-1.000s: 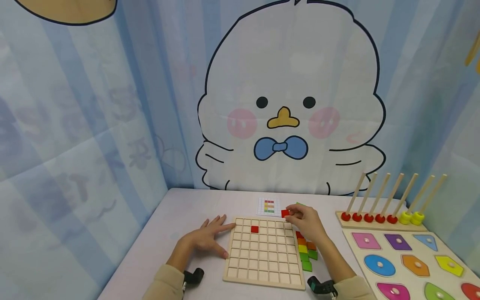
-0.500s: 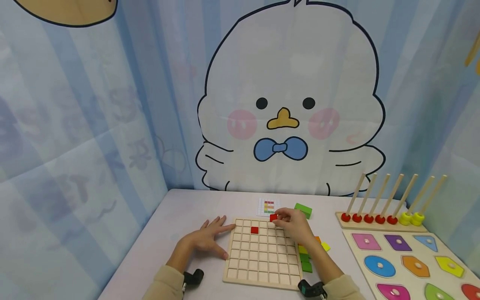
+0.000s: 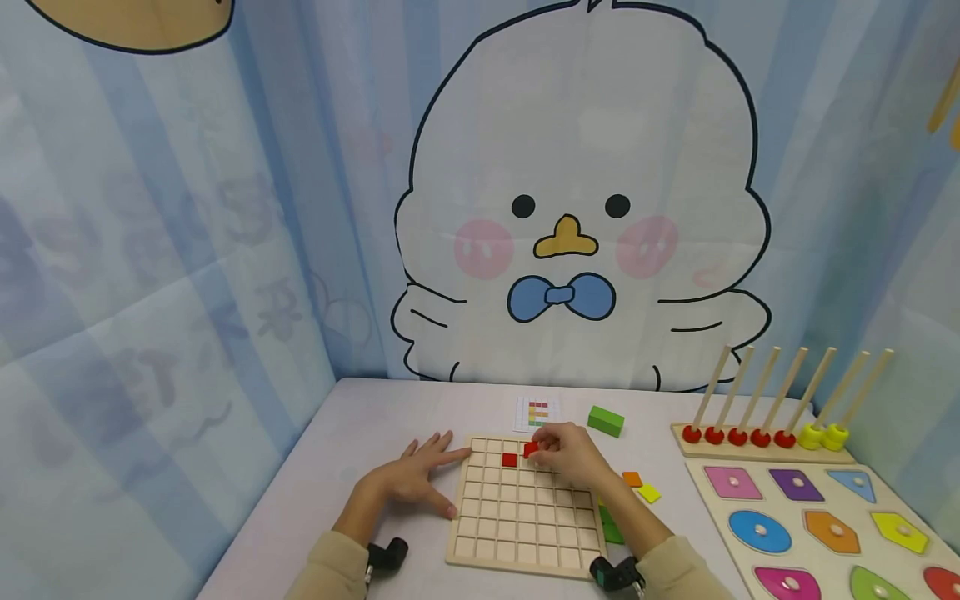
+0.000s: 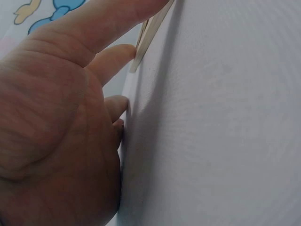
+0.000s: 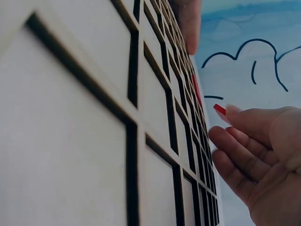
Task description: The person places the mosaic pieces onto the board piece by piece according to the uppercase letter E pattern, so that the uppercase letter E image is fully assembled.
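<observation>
A wooden grid board (image 3: 510, 533) lies on the table, with one red square tile (image 3: 509, 460) set in a cell near its far edge. My right hand (image 3: 573, 454) pinches a second red tile (image 3: 531, 450) between thumb and fingers, over the far rows just right of the first. The right wrist view shows this held red tile (image 5: 219, 109) tilted and slightly off the grid. My left hand (image 3: 412, 477) lies spread at the board's left side, thumb and forefinger touching its edge; in the left wrist view the fingers (image 4: 115, 59) reach straight to the board's rim.
Behind the board lies a pattern card (image 3: 537, 412); a green block (image 3: 606, 421) sits right of it. Orange (image 3: 632, 479), yellow (image 3: 649, 493) and green tiles (image 3: 611, 527) lie right of the board. Farther right are a peg stand (image 3: 765, 450) and a shape puzzle (image 3: 780, 479).
My right hand has carried the red tile leftward from beside the card to over the board's far rows. The green block and side tiles have come into view. My left hand has stayed still.
</observation>
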`<state>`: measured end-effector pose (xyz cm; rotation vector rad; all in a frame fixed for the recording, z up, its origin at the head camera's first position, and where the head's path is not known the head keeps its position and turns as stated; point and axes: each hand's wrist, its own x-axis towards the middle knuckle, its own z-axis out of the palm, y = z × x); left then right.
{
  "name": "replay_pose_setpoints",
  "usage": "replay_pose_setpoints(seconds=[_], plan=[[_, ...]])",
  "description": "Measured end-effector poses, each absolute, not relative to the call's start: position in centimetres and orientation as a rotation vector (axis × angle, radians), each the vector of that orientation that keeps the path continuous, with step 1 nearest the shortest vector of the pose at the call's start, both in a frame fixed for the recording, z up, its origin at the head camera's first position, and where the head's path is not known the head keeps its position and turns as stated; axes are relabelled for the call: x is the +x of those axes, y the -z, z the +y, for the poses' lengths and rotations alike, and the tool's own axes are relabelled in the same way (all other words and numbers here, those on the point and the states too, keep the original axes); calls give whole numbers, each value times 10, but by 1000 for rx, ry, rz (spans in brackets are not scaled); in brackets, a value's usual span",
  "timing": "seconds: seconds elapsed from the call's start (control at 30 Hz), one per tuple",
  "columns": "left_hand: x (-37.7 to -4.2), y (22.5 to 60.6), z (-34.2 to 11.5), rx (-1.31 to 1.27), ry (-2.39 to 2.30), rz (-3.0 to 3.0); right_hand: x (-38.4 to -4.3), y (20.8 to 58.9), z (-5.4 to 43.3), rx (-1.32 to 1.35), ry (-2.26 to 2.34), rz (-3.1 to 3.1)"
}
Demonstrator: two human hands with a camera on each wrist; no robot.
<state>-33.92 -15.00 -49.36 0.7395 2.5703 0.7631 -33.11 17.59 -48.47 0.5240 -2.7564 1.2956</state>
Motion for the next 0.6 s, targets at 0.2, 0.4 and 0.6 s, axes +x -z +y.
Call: replay_pose_setpoints(seconds=[0.2,0.4,0.6], plan=[[-339,494,-149,726,-760,2572,-333,488,174,581,-1292,-2755],[-340,495,-149,730,-754,2572,-332,487,173,618,-1249,-2783],[-341,495,-150,740,-752,2576,-333,484,173,655,-1184,-2810]])
